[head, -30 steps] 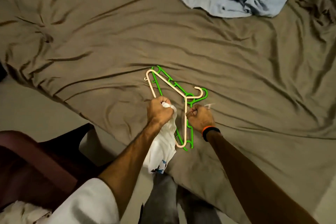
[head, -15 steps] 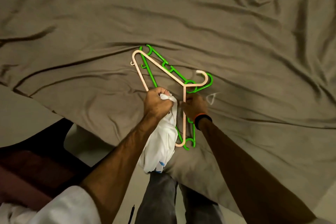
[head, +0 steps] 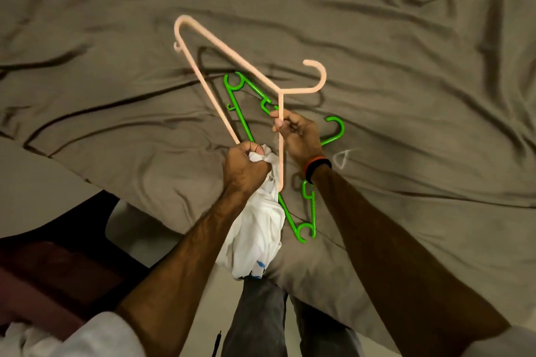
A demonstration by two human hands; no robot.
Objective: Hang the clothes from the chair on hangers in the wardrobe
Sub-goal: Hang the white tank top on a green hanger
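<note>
A pale pink plastic hanger [head: 229,56] is lifted off the bed, hook pointing right. My right hand [head: 298,139] pinches its arm just below the hook's neck. My left hand [head: 245,166] grips the bunched top of a white garment [head: 256,238] with small blue marks, which hangs down from my fist beside the pink hanger's lower end. A green hanger [head: 309,211] lies flat on the bed under both hands, partly hidden by them.
The brown bed sheet [head: 406,66] fills most of the view, its edge running along the lower left. A dark reddish chair [head: 49,275] with white cloth [head: 17,336] on it stands at the bottom left. My grey-trousered legs [head: 261,319] stand at the bed's edge.
The pink hanger has risen off the green one, held by my right hand. The green hanger stays on the bed. The view has dropped and closed in on the hangers.
</note>
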